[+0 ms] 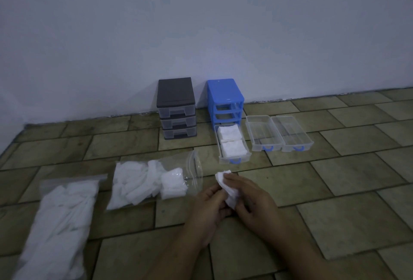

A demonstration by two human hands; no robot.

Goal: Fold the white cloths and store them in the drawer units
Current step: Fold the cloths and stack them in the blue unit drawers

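Low centre of frame, left hand (210, 201) and right hand (252, 201) both pinch one cloth (228, 188) mid-fold; a loose pinch could let the fold spring open before it reaches the drawer (233, 145).

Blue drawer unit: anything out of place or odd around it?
The blue drawer unit has its drawers out: two clear drawers lie bare on the floor beside it, and a third, in front, holds folded white cloths.
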